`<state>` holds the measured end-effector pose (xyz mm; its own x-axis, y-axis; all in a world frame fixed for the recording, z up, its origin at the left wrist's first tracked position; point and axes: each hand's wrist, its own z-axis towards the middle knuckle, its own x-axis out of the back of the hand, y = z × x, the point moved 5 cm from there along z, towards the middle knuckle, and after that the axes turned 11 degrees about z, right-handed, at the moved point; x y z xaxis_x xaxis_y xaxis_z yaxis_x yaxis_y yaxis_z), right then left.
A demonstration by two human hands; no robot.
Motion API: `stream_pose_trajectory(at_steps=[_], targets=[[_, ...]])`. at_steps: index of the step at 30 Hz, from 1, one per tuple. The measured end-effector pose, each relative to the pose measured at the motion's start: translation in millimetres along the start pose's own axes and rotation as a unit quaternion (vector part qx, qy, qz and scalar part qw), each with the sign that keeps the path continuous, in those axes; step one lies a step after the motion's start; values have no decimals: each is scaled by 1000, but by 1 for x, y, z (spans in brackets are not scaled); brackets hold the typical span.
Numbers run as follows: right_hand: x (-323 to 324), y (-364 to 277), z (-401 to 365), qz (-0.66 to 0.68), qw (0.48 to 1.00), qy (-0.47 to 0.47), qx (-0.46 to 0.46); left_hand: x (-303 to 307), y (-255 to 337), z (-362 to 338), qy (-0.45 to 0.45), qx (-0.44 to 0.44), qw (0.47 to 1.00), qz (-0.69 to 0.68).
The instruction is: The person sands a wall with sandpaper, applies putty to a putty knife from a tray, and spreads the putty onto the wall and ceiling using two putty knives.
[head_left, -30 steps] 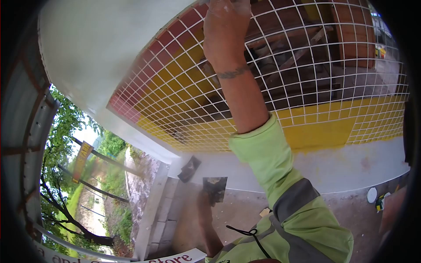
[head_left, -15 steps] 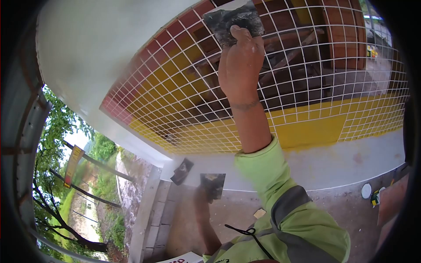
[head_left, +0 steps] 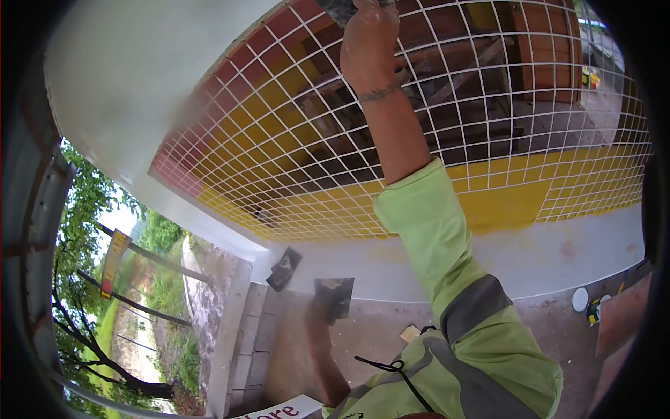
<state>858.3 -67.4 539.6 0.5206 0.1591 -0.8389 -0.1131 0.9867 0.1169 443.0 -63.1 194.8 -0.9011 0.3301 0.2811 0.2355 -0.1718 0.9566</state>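
Observation:
My right hand [head_left: 370, 43] is raised to the top of the view, in front of the white wire grid [head_left: 453, 105]. It grips a dark, smeared flat plate [head_left: 338, 10], partly cut off by the top edge. Lower down, my left hand [head_left: 319, 312] is blurred and holds a dark square plate [head_left: 336, 295] by its lower left side. Another dark, flat piece [head_left: 284, 269] lies up and left of that plate, against the pale wall base.
Pale wall [head_left: 132, 84] borders the grid. Below are a concrete block edge [head_left: 244, 349], a small tan piece [head_left: 410, 334], a white round object [head_left: 580, 299] and a lettered white sign [head_left: 296, 407]. A brown wooden panel [head_left: 548, 52] stands behind the grid.
My right hand and its plate have moved up and slightly left, so less of the plate shows. My left hand has shifted slightly left with its plate. More of the lettered sign shows.

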Motion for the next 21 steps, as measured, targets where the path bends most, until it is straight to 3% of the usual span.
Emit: stream_pose_trajectory(at_steps=[3,6,12,15,18,21], targets=[[-8,-7,-2,-14,1000,-9,18,1,-10,3,6,8,1000,-1],[-9,-9,-1,-123,990,-42,61,-5,3,0,-2,8,1000,5],[-34,-15,-8,-9,1000,-12,5,7,-30,6,27,3,1000,5],[-49,-34,-24,-88,995,-14,39,7,-29,14,18,-9,999,39],[-59,-50,-41,-117,993,3,5,-3,-9,15,8,-8,1000,9],[-18,-47,-66,-102,991,-61,67,-6,-11,24,-26,-25,999,29]])
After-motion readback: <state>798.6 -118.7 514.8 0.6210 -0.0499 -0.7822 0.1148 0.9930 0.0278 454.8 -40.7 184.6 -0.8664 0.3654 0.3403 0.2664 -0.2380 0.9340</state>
